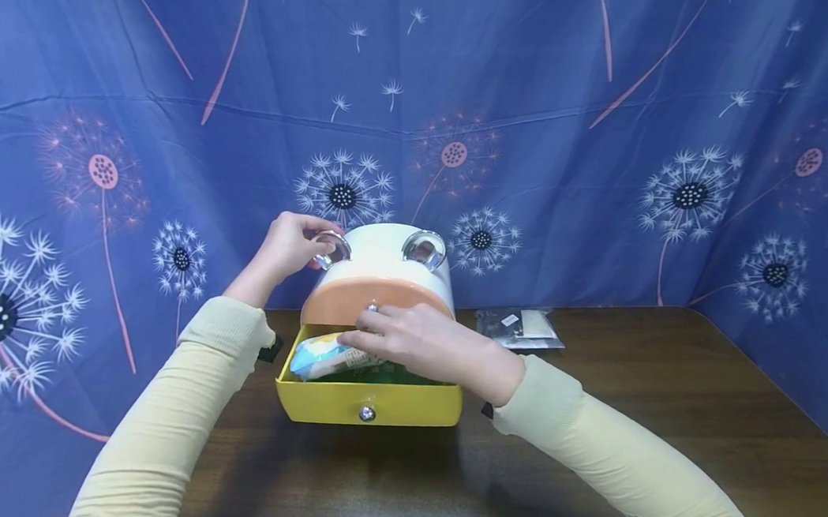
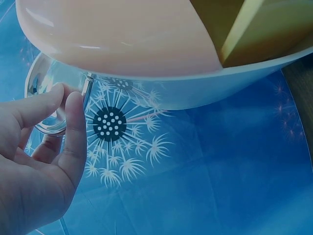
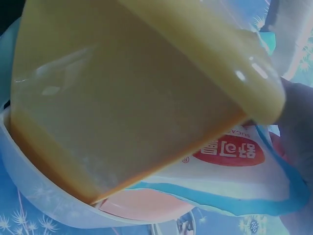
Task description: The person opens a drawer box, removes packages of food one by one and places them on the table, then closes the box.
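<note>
A rounded white storage box (image 1: 378,249) has two chrome rings on top, a peach front panel (image 1: 359,293) and a yellow drawer (image 1: 412,405) pulled out below. My left hand (image 1: 287,244) pinches the left chrome ring (image 2: 35,73) between thumb and fingers. Over the drawer, my right hand (image 1: 426,341) holds a white and blue packet (image 1: 314,363) by its upper side, its fingertips partly hidden. In the right wrist view, the packet (image 3: 220,183) shows a red oval label behind the drawer's side, with the dark hand (image 3: 298,112) at the right edge. Something green lies in the drawer beneath the hand.
A clear plastic bag (image 1: 518,330) with a white label lies on the dark wooden table (image 1: 622,404), right of the box. The other chrome ring (image 1: 424,250) is free of the hands. Blue dandelion-patterned cloth (image 1: 557,147) hangs behind and along both sides.
</note>
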Available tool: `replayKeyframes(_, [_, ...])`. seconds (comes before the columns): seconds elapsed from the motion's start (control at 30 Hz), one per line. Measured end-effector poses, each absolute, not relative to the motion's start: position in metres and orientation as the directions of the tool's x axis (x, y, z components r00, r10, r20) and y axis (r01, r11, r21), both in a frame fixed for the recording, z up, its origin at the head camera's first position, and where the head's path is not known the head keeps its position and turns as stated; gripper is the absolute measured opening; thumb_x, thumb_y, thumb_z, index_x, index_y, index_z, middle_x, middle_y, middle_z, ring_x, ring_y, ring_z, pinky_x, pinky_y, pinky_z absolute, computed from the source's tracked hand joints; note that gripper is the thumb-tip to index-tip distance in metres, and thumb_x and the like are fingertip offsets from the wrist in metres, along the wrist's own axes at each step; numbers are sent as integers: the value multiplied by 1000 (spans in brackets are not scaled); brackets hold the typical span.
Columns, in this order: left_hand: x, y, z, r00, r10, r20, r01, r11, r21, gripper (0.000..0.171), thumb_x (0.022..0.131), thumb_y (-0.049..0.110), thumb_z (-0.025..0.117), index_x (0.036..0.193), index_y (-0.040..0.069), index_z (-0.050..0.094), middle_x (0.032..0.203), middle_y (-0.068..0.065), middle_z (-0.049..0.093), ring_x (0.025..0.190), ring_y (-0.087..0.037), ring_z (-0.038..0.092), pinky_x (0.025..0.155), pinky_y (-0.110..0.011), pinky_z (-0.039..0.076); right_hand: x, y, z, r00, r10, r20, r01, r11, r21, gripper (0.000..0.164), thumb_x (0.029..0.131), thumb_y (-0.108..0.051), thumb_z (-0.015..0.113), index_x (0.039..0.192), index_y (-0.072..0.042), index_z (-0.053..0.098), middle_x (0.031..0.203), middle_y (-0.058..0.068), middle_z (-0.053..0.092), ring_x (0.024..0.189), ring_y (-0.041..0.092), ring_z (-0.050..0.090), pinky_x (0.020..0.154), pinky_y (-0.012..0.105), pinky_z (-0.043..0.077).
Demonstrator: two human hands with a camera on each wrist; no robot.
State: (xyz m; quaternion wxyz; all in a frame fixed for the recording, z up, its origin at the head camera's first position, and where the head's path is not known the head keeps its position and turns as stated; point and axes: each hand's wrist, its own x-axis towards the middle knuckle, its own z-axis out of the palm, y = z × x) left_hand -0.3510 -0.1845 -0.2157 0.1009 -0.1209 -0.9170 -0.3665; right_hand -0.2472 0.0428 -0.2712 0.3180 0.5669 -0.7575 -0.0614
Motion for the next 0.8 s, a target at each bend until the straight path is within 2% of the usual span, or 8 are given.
replayKeyframes(0.17, [-350,-185,-215,-949,154,274,301,695,653,24,88,14,67,112,18,70,112,-8,66,69,-24,68,57,-31,57,-244,45,-265,-159,-890,428,-828,357,434,46,85,-8,68,127,-23,57,102,-2,57,78,11,54,52,20,40])
replayKeyframes(0.3, [-350,-185,-215,-950,152,271,298,694,655,25,88,14,67,113,17,69,112,-7,66,74,-29,68,56,-31,57,-242,46,-259,-139,-875,464,-840,353,412,45,84,-4,68,125,-22,59,98,-2,57,71,11,52,51,20,38])
replayKeyframes(0.47, [-350,-185,-215,-948,147,281,301,702,646,25,88,14,67,113,17,70,109,-7,67,69,-27,67,55,-31,57,-241,46,-252,-100,-860,500,-863,325,386,42,84,0,66,122,-19,61,94,-2,58,64,10,47,53,19,37])
replayKeyframes(0.57, [-349,-184,-215,-947,147,286,303,705,642,25,88,14,67,112,17,70,109,-7,67,67,-24,67,55,-31,56,-238,47,-247,-104,-858,504,-861,331,386,44,84,1,66,122,-20,61,93,-2,59,66,10,48,53,19,37])
replayKeyframes(0.7, [-348,-184,-215,-949,147,279,299,701,647,24,88,13,67,112,18,70,110,-7,66,72,-29,67,56,-31,57,-234,49,-241,-105,-851,515,-852,344,395,46,82,4,65,121,-20,62,94,-3,60,75,11,54,56,19,42])
replayKeyframes(0.8, [-348,-183,-215,-951,145,272,293,702,650,25,88,13,67,113,18,70,110,-7,67,71,-29,67,57,-31,57,-230,51,-236,-98,-849,519,-846,346,406,48,81,7,63,120,-20,62,95,-2,60,81,11,56,51,19,41])
